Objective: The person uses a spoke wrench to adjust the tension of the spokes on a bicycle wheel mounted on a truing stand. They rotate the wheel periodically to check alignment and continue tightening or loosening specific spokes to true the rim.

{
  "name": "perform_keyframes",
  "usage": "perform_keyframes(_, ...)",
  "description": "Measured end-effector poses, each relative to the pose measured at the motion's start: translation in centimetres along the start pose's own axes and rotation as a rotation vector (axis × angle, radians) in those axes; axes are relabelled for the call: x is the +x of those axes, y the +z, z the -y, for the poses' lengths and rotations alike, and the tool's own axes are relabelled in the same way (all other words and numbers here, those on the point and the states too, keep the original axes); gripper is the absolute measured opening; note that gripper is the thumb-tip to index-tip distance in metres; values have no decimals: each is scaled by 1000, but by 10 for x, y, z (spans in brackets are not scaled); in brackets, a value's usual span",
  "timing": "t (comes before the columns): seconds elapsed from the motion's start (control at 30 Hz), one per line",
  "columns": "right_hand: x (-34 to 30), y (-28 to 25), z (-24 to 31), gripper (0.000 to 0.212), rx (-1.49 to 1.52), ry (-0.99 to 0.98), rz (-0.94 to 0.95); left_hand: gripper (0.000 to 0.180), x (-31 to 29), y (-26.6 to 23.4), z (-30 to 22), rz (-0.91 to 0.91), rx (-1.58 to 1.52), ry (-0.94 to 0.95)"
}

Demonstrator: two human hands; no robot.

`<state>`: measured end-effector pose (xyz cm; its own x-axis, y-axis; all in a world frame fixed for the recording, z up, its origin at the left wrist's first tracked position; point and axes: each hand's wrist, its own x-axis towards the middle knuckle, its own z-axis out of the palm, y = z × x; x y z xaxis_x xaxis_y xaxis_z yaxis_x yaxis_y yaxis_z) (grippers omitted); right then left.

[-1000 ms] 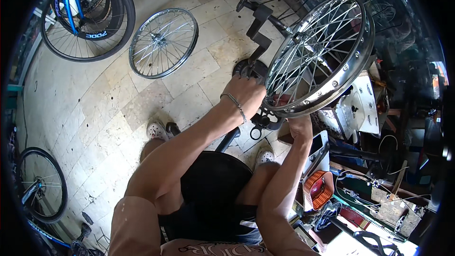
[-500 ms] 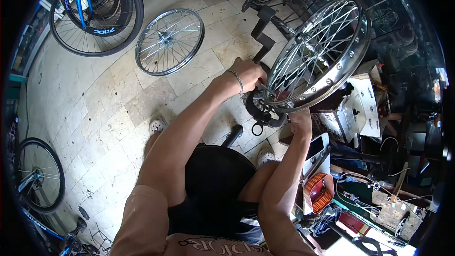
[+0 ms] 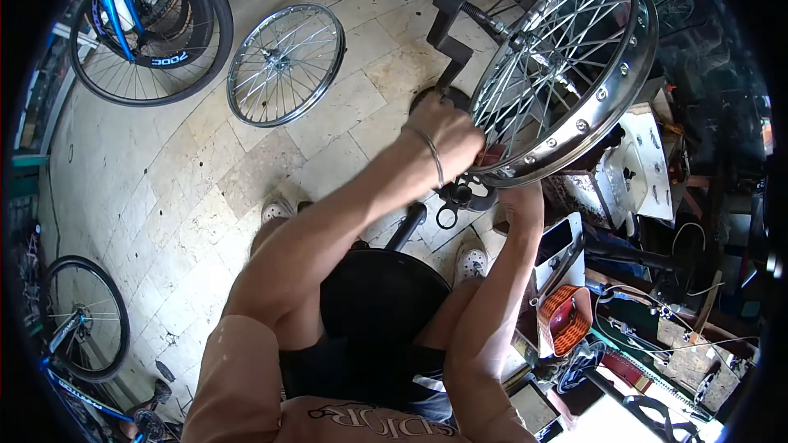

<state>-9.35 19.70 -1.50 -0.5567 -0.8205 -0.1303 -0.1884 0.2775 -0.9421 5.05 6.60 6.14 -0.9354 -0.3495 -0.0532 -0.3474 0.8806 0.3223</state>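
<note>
A spoked bicycle wheel (image 3: 603,107) with a shiny metal rim is held by its axle in a dark wheel truing stand (image 3: 447,29). My left hand (image 3: 450,133) is closed at the near left part of the rim, its fingertips against the spokes. Whatever it grips there is too hidden to name. Beneath the rim's lower edge, my right hand (image 3: 520,199) reaches up, and its fingers are covered by the wheel. A small reddish patch shows among the spokes beside my left fingers. Below the rim hangs a dark ring-shaped part (image 3: 447,215) of the stand.
Another bare spoked wheel (image 3: 285,66) lies on the tiled floor, near a blue bicycle (image 3: 115,8) with a black tyre. On the right are an orange basket (image 3: 566,320), a phone (image 3: 556,244) and cluttered tools. A black round seat (image 3: 382,295) is between my legs.
My left hand has moved right, closer to the rim and spokes, and its wrist has turned. My right hand stays under the rim. The whole view has shifted slightly.
</note>
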Motion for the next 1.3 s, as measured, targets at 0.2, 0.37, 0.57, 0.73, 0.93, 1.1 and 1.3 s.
perform_keyframes(0.2, -4, 6, 12, 27, -8, 17, 31, 9, 3, 10, 21, -99, 48, -31)
perform_keyframes(0.37, -3, 5, 3, 30, 206, 75, -14, 21, 20, 36, 63, -50, -303, 18)
perform_keyframes(0.57, -7, 6, 17, 23, 27, 85, -73, 29, 48, 71, 84, 64, -756, 48)
perform_keyframes(0.73, -1, 6, 2, 21, 37, 23, -22, 25, 56, 79, 81, 94, -749, 113)
perform_keyframes(0.93, 4, 1, -27, 26, -59, -59, 2, 25, 37, 36, 69, 180, -582, 72)
perform_keyframes(1.1, 3, 5, -20, 29, -371, -136, -43, 5, 4, 25, 12, -187, 58, 75)
perform_keyframes(1.3, 2, 6, 1, 29, 129, 81, -28, 9, 22, 12, 37, -43, -115, 2)
